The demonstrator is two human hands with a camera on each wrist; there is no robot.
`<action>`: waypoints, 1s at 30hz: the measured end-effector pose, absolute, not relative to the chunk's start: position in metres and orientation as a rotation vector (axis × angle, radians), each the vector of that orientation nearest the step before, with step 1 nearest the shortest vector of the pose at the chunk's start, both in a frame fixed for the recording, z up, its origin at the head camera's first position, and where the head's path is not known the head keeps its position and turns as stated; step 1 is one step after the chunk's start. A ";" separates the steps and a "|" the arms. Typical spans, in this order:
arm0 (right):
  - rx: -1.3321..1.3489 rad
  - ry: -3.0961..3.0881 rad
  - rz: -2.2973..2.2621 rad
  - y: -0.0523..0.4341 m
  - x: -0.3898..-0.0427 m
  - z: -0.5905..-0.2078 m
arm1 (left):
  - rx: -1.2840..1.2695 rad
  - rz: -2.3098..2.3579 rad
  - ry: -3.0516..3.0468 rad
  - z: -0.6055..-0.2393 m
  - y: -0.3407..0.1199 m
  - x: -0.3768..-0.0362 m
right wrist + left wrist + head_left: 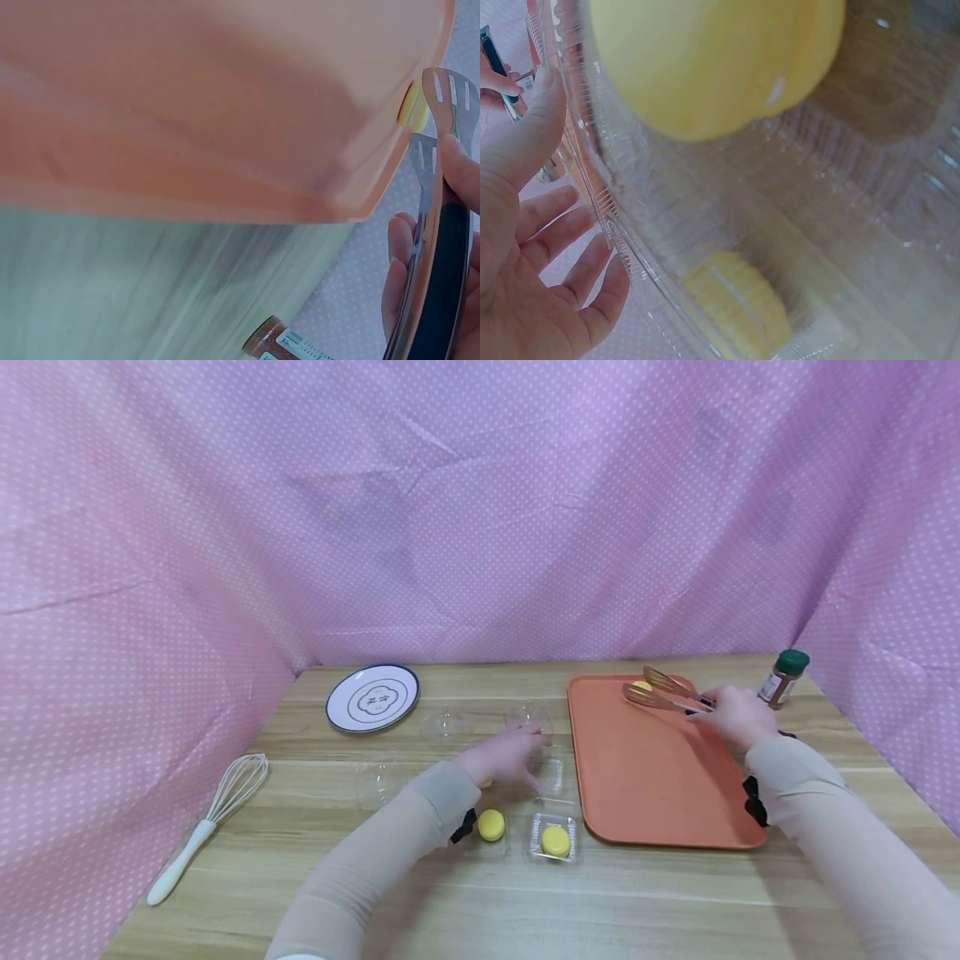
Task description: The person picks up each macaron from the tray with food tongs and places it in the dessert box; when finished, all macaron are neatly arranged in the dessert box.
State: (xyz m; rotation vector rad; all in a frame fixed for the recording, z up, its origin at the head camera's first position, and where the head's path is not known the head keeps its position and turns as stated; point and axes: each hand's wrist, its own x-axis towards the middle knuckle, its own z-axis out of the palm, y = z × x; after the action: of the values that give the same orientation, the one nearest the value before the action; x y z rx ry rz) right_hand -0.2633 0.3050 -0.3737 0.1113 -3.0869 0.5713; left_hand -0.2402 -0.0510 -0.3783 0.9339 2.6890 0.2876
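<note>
**Tongs at the cake on the tray**

Head view: our right hand point(738, 714) grips the tongs point(663, 692) over the orange tray point(660, 777), tips around a yellow cake point(641, 686) at its far edge. Next, we judge, comes squeezing and lifting.

Left wrist view: our left hand point(532, 255), fingers straight, touches a clear box point(727, 225) left of the tray.

Right wrist view: fingers curl round the tong handles.

Bare wood at the near table edge point(480, 910), clear plastic boxes point(553, 837) crowd the middle, orange tray point(645, 777) fills the right, whisk point(210, 822) far left
</note>
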 end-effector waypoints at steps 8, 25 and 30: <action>0.149 -3.113 0.596 0.307 -0.268 -0.379 | 0.933 0.298 2.690 -0.378 -0.050 -0.239; 0.257 -3.096 0.736 0.311 -0.263 -0.379 | 0.915 0.339 2.687 -0.379 -0.051 -0.236; 0.266 -3.090 0.710 0.315 -0.263 -0.379 | 0.919 0.328 2.697 -0.377 -0.050 -0.235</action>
State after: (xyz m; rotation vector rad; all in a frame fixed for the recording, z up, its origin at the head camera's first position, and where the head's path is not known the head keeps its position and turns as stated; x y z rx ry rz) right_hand -0.2629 0.3150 -0.3788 0.2657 -3.0902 0.7096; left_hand -0.2353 -0.0505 -0.3770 0.9194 2.6973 0.3276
